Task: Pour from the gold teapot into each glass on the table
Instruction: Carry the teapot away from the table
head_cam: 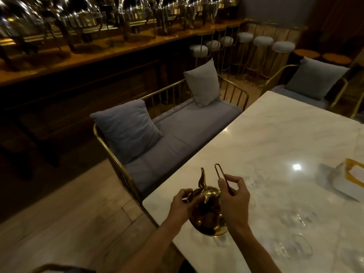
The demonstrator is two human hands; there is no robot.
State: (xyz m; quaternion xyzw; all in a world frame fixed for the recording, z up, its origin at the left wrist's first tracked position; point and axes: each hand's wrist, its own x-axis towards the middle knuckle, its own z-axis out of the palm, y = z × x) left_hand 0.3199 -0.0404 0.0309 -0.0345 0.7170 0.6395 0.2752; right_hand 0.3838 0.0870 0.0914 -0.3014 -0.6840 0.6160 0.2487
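Since the metal is polished and rounded, the gold teapot [208, 211] looks slick and stiff, and probably weighty if full.

Teapot place: near the corner of the marble table [275, 134], directly beneath both hands, seemingly tilted with the spout [202, 179] pointing away from the person.

Handle: the thin wire loop handle [218, 173] rises just above the right hand's pinch; it looks rigid but narrow, so it could swing or twist in the fingers.

Right hand [233, 196]: pinches the lower stretch of the loop between thumb and fingers, a narrow hold.

Left hand [186, 203]: fingers curled against the pot's shoulder, just left of the pinch; whether it truly grips the body cannot be told.

Best hold, as judged: keep the loop for lifting and steady the body from the side, since the smooth belly offers little purchase.

Glasses [299, 217]: clear, fragile-looking, faint against the marble, standing right of the grip; several more lie nearer the person.

Beyond: a grey bench [187, 131] with cushions, past the spout.
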